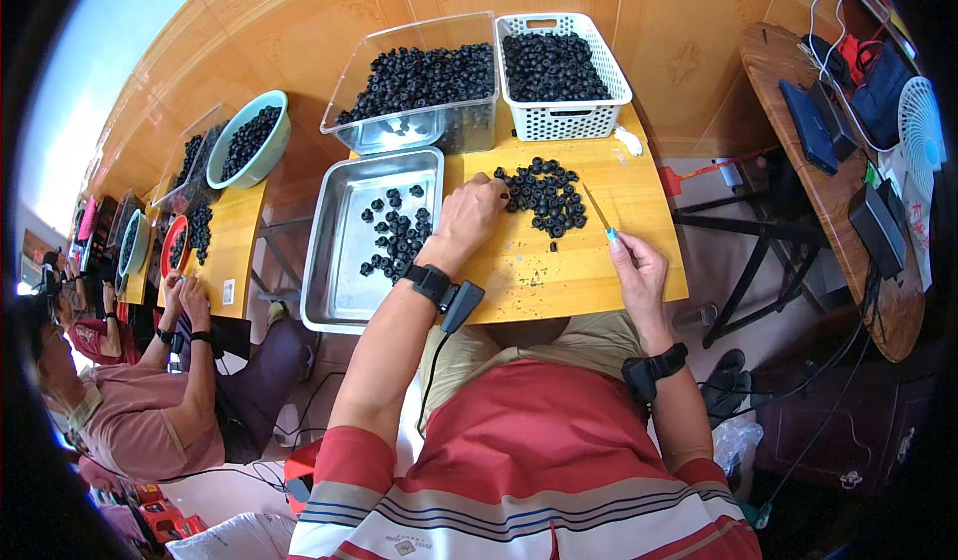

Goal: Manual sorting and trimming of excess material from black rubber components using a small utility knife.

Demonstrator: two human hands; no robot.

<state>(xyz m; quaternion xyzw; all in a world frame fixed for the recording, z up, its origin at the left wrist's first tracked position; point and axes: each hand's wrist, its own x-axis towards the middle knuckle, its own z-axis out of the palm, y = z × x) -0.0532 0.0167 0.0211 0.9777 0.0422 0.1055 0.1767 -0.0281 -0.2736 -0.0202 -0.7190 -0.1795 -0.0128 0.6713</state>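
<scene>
A loose pile of small black ring-shaped parts [547, 199] lies on the yellow wooden table [589, 295]. My left hand [473, 217] is at the pile's left edge, its fingers bent closed; whatever they grip is hidden by the hand. In my right hand [640, 269], right of the pile, is a thin pointed tool [599, 209] with a pale blue handle, its tip angled up and left. Left of my left forearm, a metal tray [334, 231] holds more black parts, scattered on its right side. Small dark crumbs dot the wood in front of the pile.
A clear plastic bin [469, 126] and a white perforated basket [569, 121], both full of black parts, stand at the back. Left, another person [150, 410] works at a table with a green bowl [269, 156]. A wooden side table [798, 111] with devices and cables stands right.
</scene>
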